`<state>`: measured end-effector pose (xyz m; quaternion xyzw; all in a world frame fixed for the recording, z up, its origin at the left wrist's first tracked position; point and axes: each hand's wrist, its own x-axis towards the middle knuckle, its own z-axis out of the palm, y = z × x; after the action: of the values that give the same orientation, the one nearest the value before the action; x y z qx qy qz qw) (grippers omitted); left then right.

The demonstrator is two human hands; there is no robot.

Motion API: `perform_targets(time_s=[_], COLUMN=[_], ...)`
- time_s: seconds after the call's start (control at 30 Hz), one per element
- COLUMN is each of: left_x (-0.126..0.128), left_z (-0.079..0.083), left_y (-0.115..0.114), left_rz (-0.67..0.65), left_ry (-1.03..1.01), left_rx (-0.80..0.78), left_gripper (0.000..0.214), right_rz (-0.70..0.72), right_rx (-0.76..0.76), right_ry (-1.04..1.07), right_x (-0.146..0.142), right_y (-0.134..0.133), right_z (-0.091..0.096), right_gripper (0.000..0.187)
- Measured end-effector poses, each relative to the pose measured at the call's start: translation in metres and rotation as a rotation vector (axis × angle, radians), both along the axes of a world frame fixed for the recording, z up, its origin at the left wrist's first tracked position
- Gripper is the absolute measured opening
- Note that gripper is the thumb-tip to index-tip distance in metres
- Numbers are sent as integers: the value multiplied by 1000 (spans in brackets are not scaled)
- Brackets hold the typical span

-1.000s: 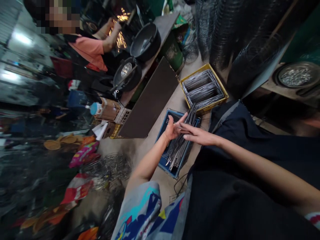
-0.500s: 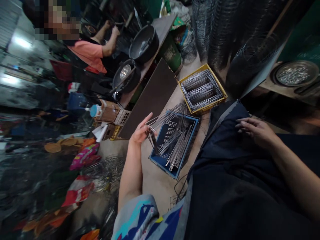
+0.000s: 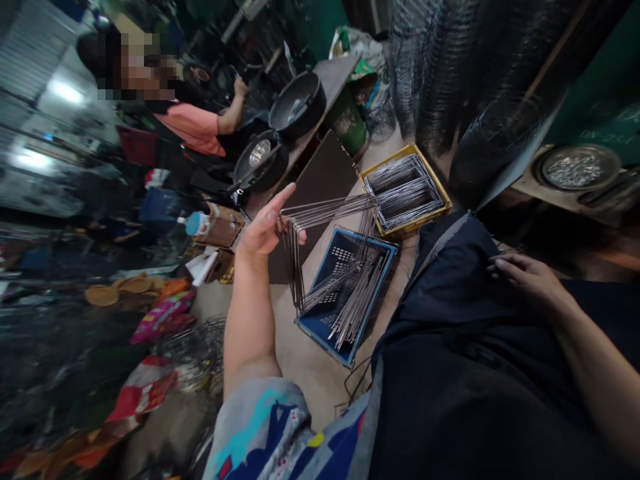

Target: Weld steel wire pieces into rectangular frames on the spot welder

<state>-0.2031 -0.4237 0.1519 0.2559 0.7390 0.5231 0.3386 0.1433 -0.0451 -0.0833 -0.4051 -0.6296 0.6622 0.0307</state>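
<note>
My left hand [image 3: 263, 229] is raised over the left end of a blue plastic crate [image 3: 320, 326]. Hooked in it, between the thumb and the other fingers, is a bundle of thin rectangular wire frames [image 3: 294, 267]. The frames slope down to the right, with their far sides above the crate. Loose straight metal rods [image 3: 356, 303] lie inside the crate. My right hand [image 3: 530, 279] hovers at or rests on the dark apron over my leg; its fingers are loosely extended and I see nothing in them.
A yellow crate [image 3: 440, 212] full of similar wire frames stands beyond the blue one. Tall stacks of wire baskets [image 3: 425, 73] rise behind. A bowl of small metal parts [image 3: 575, 168] sits at right. At upper left, a person in a pink shirt [image 3: 193, 127] works near black round pans [image 3: 297, 103].
My left hand has lifted up and to the left, raising the wire frames higher out of the blue crate. My right hand has shifted slightly right and down. The camera view has moved a little.
</note>
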Motion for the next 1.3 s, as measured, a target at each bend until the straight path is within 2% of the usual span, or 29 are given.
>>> perform_targets(time_s=[0.1,0.2,0.3,0.4,0.5,0.63,0.73,0.83,0.9,0.97,1.03,1.1,1.17,1.3], left_x=[-1,-2,2,12,28,58,87,116,131,141,146,149,152,158], left_z=[13,13,2,-12,-24,-41,-65,-101,-125,-141,-148,-147,-143,-146], left_y=[29,68,113,159,202,241,251,248,242,237,233,229,224,215], left_rz=[-16,-29,-100,-264,-428,-632,-739,-803,-816,-799,-825,-899,-928,-821], left_ry=[18,13,-8,-51,-81,-36,45,115,88,44,32,60,91,55], left_rx=[0,2,6,21,42,-20,-121,-155,-179,-232,-294,-338,-359,-342], left_gripper=[90,85,83,90,89,83,85,89,90,91,91,90,87,82], right_rz=[-12,41,117,164,170,184,177,158,142,123,117,139,163,142], right_rx=[-123,-57,66,147,178,192,215,250,263,243,183,146,186,321], right_ry=[26,67,84,61,39,48,62,52,45,55,86,116,116,79], right_x=[1,1,5,13,21,31,40,52,60,66,70,71,72,77], right_y=[1,2,1,1,2,5,8,11,11,11,9,7,6,10], right_z=[-5,-9,-13,-19,-23,-21,-14,-10,-9,-10,-9,-7,-3,6], right_gripper=[28,37,43,41,36,33,31,30,30,29,29,28,28,27])
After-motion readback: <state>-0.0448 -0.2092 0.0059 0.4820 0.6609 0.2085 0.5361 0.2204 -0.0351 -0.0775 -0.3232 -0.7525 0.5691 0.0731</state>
